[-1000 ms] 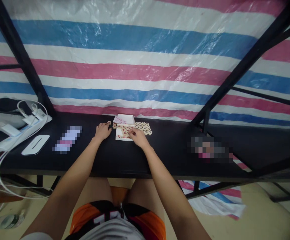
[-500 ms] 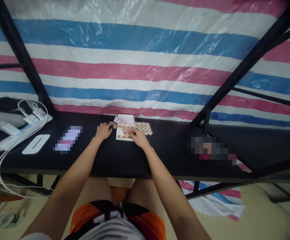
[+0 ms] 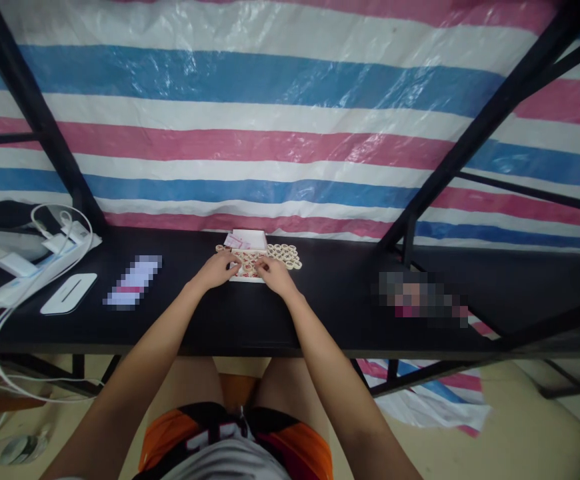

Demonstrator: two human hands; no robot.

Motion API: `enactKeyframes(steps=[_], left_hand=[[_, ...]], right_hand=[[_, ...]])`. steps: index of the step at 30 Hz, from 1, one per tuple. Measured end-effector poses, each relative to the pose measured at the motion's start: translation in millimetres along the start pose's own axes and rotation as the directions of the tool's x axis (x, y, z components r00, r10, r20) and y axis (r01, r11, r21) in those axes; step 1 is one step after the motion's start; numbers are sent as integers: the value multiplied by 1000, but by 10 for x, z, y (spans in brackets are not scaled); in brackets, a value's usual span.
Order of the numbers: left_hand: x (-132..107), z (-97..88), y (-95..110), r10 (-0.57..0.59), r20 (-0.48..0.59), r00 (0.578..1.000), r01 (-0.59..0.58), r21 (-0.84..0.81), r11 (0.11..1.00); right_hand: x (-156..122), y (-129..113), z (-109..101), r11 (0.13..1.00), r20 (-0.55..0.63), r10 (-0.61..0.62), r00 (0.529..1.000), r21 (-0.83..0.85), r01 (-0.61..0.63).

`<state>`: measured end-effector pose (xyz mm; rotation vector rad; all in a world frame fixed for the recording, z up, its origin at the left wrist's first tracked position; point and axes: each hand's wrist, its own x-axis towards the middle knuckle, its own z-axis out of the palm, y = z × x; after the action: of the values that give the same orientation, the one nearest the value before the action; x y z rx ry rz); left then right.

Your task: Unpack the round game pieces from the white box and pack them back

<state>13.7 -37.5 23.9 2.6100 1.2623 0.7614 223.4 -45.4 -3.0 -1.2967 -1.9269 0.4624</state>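
Observation:
A shallow white box [image 3: 248, 279] stands at the middle of the black desk, with round Chinese chess pieces [image 3: 248, 265] with red characters lying in it. Over the box's left side is my left hand [image 3: 219, 269], its thumb and fingers closed together on what looks like a chess piece. My right hand [image 3: 276, 274] reaches in from the right, fingertips pinched low among the pieces; what they hold is too small to make out. Several loose pieces [image 3: 290, 255] lie flat to the right of the box. A few more [image 3: 220, 248] sit behind my left hand.
Behind the box lies a white lid [image 3: 251, 239] with a pinkish paper [image 3: 235, 240]. Left on the desk [image 3: 180, 333] are a blurred-out phone-like object [image 3: 134, 283], a white flat device [image 3: 70, 293] and a power strip with cables [image 3: 45, 263]. Black frame bars [image 3: 450, 167] slope on both sides.
My left hand has moved right, from the loose pieces beside the box to over the box's left side. My right hand stays at the box's right side. The view has shifted slightly.

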Motion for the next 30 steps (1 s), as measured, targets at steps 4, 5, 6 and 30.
enactKeyframes(steps=[4,5,6,30], left_hand=[[-23,-55,69,21,82,996,-28,82,996],[-28,-61,71,17,85,996,-26,97,995],[-32,-63,70,15,91,996,-25,107,994],[-29,-110,-132,-309,-106,945,295,-130,946]], right_hand=[[-7,-24,-17,1000,2,3,1000,3,-3],[-9,-32,-22,1000,4,8,1000,2,-8],[-11,-40,-26,1000,8,12,1000,0,-12],[-13,0,-12,1000,4,-8,1000,4,8]])
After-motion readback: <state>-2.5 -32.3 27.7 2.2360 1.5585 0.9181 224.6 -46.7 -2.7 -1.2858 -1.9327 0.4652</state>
